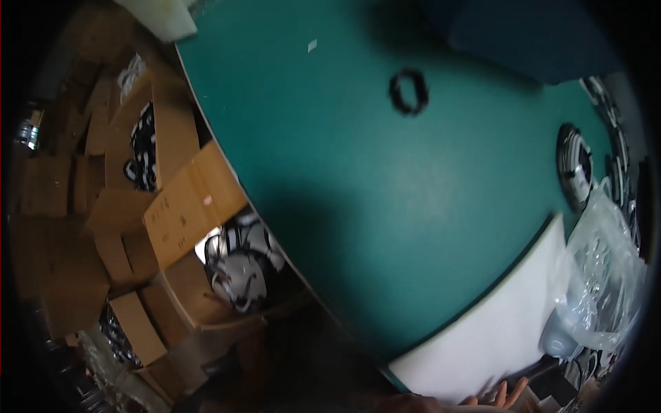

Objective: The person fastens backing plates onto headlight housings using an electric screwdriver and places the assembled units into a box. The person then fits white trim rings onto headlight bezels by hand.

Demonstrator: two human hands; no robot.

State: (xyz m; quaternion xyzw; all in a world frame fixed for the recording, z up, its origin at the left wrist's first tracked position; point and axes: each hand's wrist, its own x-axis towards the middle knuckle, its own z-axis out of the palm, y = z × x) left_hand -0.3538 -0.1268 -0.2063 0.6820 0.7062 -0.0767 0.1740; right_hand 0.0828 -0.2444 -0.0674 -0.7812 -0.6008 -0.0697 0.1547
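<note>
Hand: one shows clearly, the right hand (501,398) by its place, at the lower edge; its fingers are spread a little, and whether it grips anything I cannot tell. A blurred skin-toned patch lies to its left; whether it is the left hand, and its state, I cannot tell.
White sheet: one (485,320), on the near right corner of the green table (385,206), the fingers at its lower edge.
Black ring: one (392,93), alone on the far half of the table.
Silver round part: one (573,165), at the right side.
Clear bag: one (599,255), crumpled, just beside the white sheet; its contents are unclear.
Cartons: three open ones show contents; the full number is unclear.
Middle carton (189,206): several grey and black parts (244,275).
Upper carton (175,131): black-and-white parts (143,148), uncountable.
Lower carton (138,327): dark shiny parts (116,334), also uncountable.
</note>
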